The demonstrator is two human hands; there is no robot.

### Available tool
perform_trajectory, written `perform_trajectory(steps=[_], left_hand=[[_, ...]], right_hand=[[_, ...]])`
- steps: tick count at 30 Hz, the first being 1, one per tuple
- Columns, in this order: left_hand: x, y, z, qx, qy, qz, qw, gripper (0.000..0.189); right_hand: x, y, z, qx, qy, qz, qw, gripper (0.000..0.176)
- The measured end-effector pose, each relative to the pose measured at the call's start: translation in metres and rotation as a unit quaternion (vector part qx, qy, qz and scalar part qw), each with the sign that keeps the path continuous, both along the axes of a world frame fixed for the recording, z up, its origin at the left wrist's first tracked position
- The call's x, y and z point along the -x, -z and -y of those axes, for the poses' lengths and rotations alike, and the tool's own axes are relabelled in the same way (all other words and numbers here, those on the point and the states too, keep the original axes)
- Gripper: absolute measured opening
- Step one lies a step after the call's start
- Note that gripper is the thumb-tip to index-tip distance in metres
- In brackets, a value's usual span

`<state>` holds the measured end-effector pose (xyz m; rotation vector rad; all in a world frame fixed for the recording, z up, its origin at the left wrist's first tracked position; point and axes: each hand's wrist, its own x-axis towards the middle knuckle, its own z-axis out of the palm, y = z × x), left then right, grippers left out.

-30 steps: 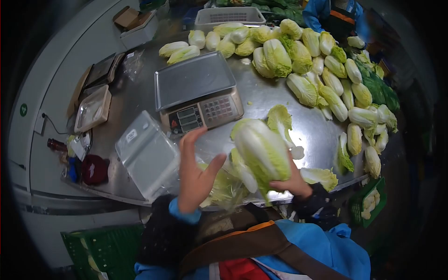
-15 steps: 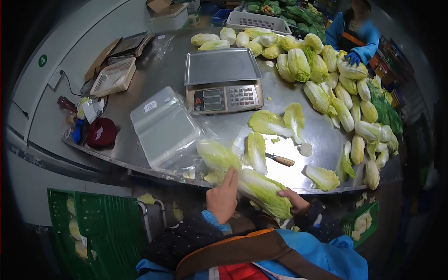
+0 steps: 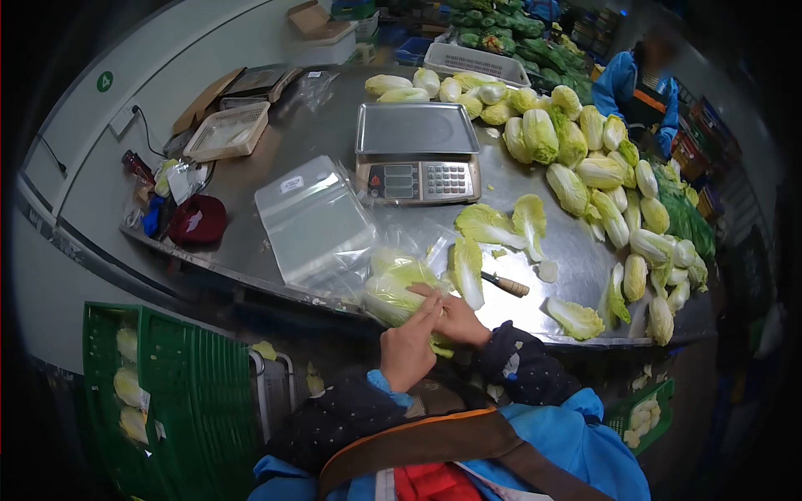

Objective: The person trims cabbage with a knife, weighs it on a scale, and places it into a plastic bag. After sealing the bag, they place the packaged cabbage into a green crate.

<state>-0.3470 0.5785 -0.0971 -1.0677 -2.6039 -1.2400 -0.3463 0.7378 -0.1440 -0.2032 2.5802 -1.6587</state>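
Both my hands meet at the near edge of the steel table [image 3: 276,175], over a napa cabbage [image 3: 393,288] in a clear plastic bag. My left hand [image 3: 409,346] lies with fingers stretched on the bagged cabbage. Beside it, my right hand [image 3: 459,321] presses against the same cabbage. Loose cabbage leaves [image 3: 484,225] lie just beyond, and a wooden-handled knife [image 3: 505,286] rests to the right of my hands. Left of the cabbage lies a stack of clear bags [image 3: 313,221].
A digital scale [image 3: 418,150] stands mid-table. Several napa cabbages [image 3: 585,159] are heaped along the far and right side. A person in a blue jacket [image 3: 639,88] works at the far right. A green crate [image 3: 159,392] sits below left; a red cloth [image 3: 198,220] and tray [image 3: 227,131] lie left.
The cabbage came down from above the table to its near edge and now sits in the plastic bag. My hands closed together on it. The view shifted.
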Motion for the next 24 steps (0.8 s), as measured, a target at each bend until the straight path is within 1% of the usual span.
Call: perform_trajectory(steps=[1, 2, 3, 4, 5, 6, 7, 8, 9, 10, 11, 12, 13, 14, 15, 17, 18, 19, 20, 21, 22, 23, 24], left_hand=[[-0.002, 0.002, 0.0, -0.001, -0.004, 0.0, 1.0, 0.058], [-0.006, 0.003, -0.003, 0.011, 0.021, 0.006, 1.0, 0.058], [-0.011, 0.004, -0.005, 0.026, 0.048, 0.014, 0.998, 0.058], [-0.014, -0.002, -0.008, -0.03, 0.039, -0.008, 0.999, 0.059], [-0.01, -0.004, -0.006, -0.031, 0.037, -0.012, 0.999, 0.059], [-0.008, -0.004, -0.004, -0.041, 0.029, -0.015, 0.999, 0.059], [-0.009, -0.004, -0.002, -0.051, 0.019, -0.015, 0.998, 0.06], [-0.012, -0.004, 0.001, -0.052, 0.013, -0.01, 0.999, 0.06], [-0.014, -0.004, 0.005, -0.017, 0.015, 0.026, 0.999, 0.062], [-0.014, -0.005, 0.008, 0.018, 0.018, 0.057, 0.998, 0.065], [-0.012, -0.003, 0.009, 0.019, 0.016, 0.056, 0.998, 0.065], [-0.014, 0.001, 0.011, -0.009, 0.017, 0.05, 0.999, 0.065], [-0.014, 0.003, 0.011, -0.038, 0.017, 0.041, 0.998, 0.066], [-0.013, 0.005, 0.016, -0.04, 0.028, 0.044, 0.998, 0.067], [-0.015, 0.008, 0.023, -0.04, 0.034, 0.047, 0.998, 0.067], [-0.025, 0.013, 0.039, -0.029, -0.066, 0.103, 0.992, 0.07], [-0.03, 0.012, 0.045, -0.007, -0.16, 0.166, 0.973, 0.075], [-0.029, 0.033, 0.047, -0.072, -0.206, 0.103, 0.97, 0.072], [-0.036, 0.051, 0.05, -0.072, -0.208, 0.395, 0.892, 0.056], [-0.04, 0.052, 0.051, -0.066, -0.192, 0.65, 0.732, 0.041], [-0.042, 0.052, 0.048, -0.068, -0.192, 0.65, 0.732, 0.041], [-0.045, 0.054, 0.044, -0.119, -0.134, 0.645, 0.743, 0.021], [-0.05, 0.055, 0.043, -0.167, -0.073, 0.639, 0.747, 0.027]], right_hand=[[0.003, -0.008, 0.006, -0.001, -0.004, 0.0, 1.0, 0.049], [0.006, -0.015, 0.013, -0.125, -0.01, -0.091, 0.988, 0.05], [0.005, -0.017, 0.02, -0.244, -0.014, -0.177, 0.953, 0.05], [0.015, 0.003, 0.02, -0.231, -0.03, -0.205, 0.951, 0.054], [0.025, 0.022, 0.024, -0.232, -0.031, -0.208, 0.95, 0.054], [0.035, 0.038, 0.033, -0.174, 0.018, -0.169, 0.97, 0.058], [0.037, 0.038, 0.045, -0.114, 0.066, -0.124, 0.983, 0.062], [0.036, 0.038, 0.053, -0.115, 0.06, -0.119, 0.984, 0.062], [0.036, 0.016, 0.066, -0.279, 0.094, -0.079, 0.952, 0.059], [0.04, 0.002, 0.072, -0.436, 0.125, -0.041, 0.89, 0.056], [0.047, 0.008, 0.07, -0.435, 0.125, -0.042, 0.891, 0.056], [0.05, 0.023, 0.066, -0.425, 0.129, -0.061, 0.894, 0.059], [0.051, 0.026, 0.063, -0.417, 0.134, -0.083, 0.895, 0.062], [0.047, 0.029, 0.06, -0.439, 0.132, -0.09, 0.884, 0.068], [0.039, 0.037, 0.058, -0.439, 0.136, -0.086, 0.884, 0.068], [0.031, 0.051, 0.054, -0.359, 0.123, -0.179, 0.908, 0.069], [0.019, 0.011, 0.064, -0.419, 0.093, -0.065, 0.901, 0.069], [0.016, 0.014, 0.065, -0.418, 0.092, -0.06, 0.902, 0.069], [0.011, 0.018, 0.066, -0.382, 0.092, -0.059, 0.918, 0.07], [0.007, 0.019, 0.068, -0.346, 0.092, -0.059, 0.932, 0.072], [0.004, 0.015, 0.072, -0.342, 0.103, -0.061, 0.932, 0.067], [0.005, 0.018, 0.074, -0.342, 0.103, -0.06, 0.932, 0.067], [0.004, 0.024, 0.075, -0.35, 0.11, -0.082, 0.927, 0.069]])
